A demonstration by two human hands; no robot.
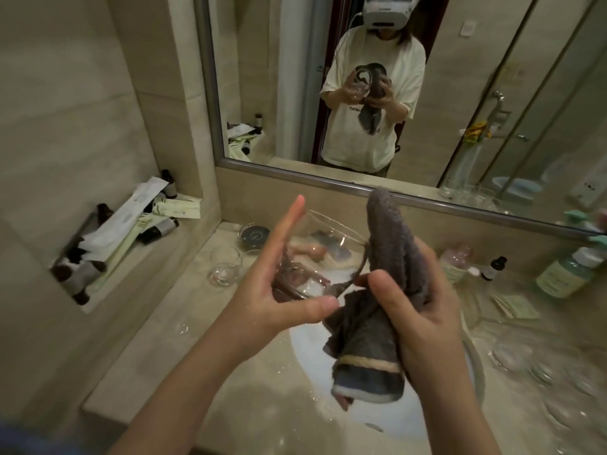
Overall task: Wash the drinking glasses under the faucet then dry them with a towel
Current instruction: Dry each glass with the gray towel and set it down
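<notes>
My left hand (279,284) holds a clear drinking glass (323,254) on its side above the white sink (305,343), thumb under it and fingers along its far wall. My right hand (417,310) grips a grey towel (387,290) bunched beside the glass's rim, and the towel's striped end hangs down over the basin. Two more clear glasses (225,267) stand on the counter left of the sink. Several clear glasses (538,366) sit blurred on the counter at the right. The faucet is hidden behind the glass and my hands.
A wall niche (108,247) at the left holds dark bottles and paper packets. A glass dish (254,236) sits at the back of the counter. Bottles (492,267) and a green dispenser (565,270) stand at the back right. A mirror (361,93) shows a person.
</notes>
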